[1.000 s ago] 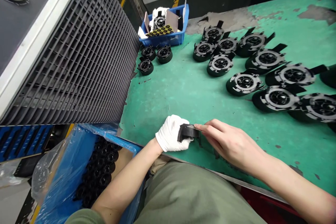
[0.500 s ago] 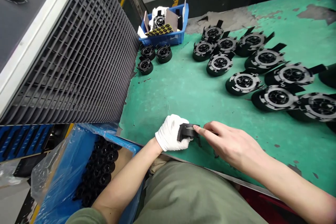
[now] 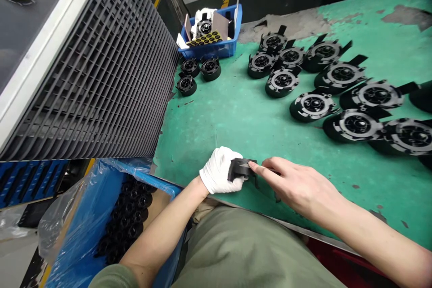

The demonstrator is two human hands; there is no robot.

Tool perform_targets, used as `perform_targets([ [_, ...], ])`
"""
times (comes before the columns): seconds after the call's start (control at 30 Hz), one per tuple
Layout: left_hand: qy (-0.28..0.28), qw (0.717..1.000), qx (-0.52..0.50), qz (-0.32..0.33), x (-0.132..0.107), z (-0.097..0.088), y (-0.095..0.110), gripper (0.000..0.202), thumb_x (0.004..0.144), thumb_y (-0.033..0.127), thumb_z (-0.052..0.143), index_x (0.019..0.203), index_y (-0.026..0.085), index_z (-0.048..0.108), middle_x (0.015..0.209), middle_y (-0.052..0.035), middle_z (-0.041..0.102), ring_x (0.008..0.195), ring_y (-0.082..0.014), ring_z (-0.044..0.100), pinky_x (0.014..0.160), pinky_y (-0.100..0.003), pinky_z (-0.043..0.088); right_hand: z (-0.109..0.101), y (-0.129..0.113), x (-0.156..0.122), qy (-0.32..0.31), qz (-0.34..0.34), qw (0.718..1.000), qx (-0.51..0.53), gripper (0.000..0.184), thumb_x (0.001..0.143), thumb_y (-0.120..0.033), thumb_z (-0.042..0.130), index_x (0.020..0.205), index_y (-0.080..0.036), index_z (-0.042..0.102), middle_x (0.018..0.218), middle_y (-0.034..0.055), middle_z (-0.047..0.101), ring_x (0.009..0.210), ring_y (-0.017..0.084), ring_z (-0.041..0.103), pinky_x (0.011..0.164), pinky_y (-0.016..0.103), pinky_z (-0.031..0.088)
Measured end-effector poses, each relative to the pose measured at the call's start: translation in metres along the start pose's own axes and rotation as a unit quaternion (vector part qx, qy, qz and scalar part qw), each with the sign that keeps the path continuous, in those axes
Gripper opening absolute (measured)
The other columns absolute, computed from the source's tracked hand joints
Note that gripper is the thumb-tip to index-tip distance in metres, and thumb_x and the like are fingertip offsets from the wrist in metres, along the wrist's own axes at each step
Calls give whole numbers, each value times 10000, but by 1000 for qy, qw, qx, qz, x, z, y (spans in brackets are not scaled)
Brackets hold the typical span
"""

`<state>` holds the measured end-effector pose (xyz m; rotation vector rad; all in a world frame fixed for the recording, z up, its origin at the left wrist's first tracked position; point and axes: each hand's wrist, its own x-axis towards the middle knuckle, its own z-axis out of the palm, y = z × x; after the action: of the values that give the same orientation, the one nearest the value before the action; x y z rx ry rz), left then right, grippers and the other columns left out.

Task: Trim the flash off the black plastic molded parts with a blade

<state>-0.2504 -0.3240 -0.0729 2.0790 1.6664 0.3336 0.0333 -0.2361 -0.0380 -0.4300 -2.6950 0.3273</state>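
Black curved plastic part (image 3: 240, 170) sits in our white-gloved left hand (image 3: 221, 172), gripped by the front edge of the worn green bench (image 3: 222, 117). Our bare right hand (image 3: 295, 183) lays its index fingertip on top; whether it grasps anything, we cannot tell. One blue plastic box (image 3: 216, 49) occupies the far left corner.

Green table (image 3: 232, 121): is being lit brightly, and some pale shine is being thrown back.
Gloved left hand (image 3: 221, 172): is being shown bright white.
Held black piece (image 3: 240, 170): is being shown so dark that small bits are being hidden.
Clear plastic (image 3: 62, 225): is being streaked by glare.
Round parts at right (image 3: 378, 94): are being blurred and stretched.
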Motion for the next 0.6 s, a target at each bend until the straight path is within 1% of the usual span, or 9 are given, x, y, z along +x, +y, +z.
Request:
perform_targets([
  [0.13, 0, 1000, -6, 3, 0, 0, 0, 251, 897, 481, 834, 876, 265, 709, 798, -73, 701, 832, -329, 741, 822, -439, 583, 0, 1, 0, 3, -8, 1000, 2, 722, 1004, 104, 481, 1624, -193, 700, 1115, 23, 761, 708, 158, 587, 629, 328, 385],
  [0.2, 2, 1000, -9, 4, 0, 0, -1, 259, 905, 493, 831, 889, 265, 709, 819, -78, 720, 847, -332, 751, 834, -446, 594, -1, -2, -2, 3, -14, 1000, 3, 706, 1026, 99, 476, 1628, -197, 694, 1101, 21, 752, 717, 164, 601, 628, 336, 393],
  [0.3, 3, 1000, -17, 8, -1, 1, -4, 317, 917, 556, 842, 908, 266, 714, 854, -83, 744, 883, -343, 774, 858, -461, 619, -3, -11, -8, -3, -42, 999, 12, 593, 1115, 50, 487, 1599, -216, 702, 1045, 5, 725, 742, 179, 644, 664, 337, 462],
  [0.4, 5, 1000, -29, 10, -3, 3, -9, 351, 934, 591, 845, 930, 259, 733, 868, -81, 754, 897, -343, 788, 883, -471, 644, -5, -19, -20, -36, -77, 994, 73, 486, 1205, -36, 521, 1613, -231, 701, 1054, 2, 751, 793, 182, 713, 718, 335, 547],
  [0.43, 7, 999, -33, 9, -4, 5, -10, 352, 936, 590, 847, 952, 253, 748, 890, -87, 768, 913, -347, 796, 898, -480, 656, -5, -20, -24, -46, -76, 991, 98, 475, 1226, -60, 524, 1631, -239, 699, 1076, 8, 768, 811, 179, 735, 720, 332, 561],
  [0.5, 14, 999, -41, 7, -6, 9, -14, 370, 930, 592, 862, 1009, 240, 779, 952, -107, 800, 965, -366, 817, 938, -508, 683, -4, -19, -32, -48, -51, 989, 131, 470, 1257, -96, 522, 1659, -263, 698, 1109, 12, 789, 815, 167, 757, 697, 321, 564],
  [0.6, 26, 998, -49, 12, -10, 16, -14, 386, 922, 573, 902, 1075, 230, 811, 1020, -129, 828, 1029, -396, 850, 994, -558, 724, 2, -17, -40, -17, 11, 987, 156, 397, 1295, -165, 548, 1630, -282, 726, 1093, 6, 790, 771, 156, 763, 652, 307, 551],
])
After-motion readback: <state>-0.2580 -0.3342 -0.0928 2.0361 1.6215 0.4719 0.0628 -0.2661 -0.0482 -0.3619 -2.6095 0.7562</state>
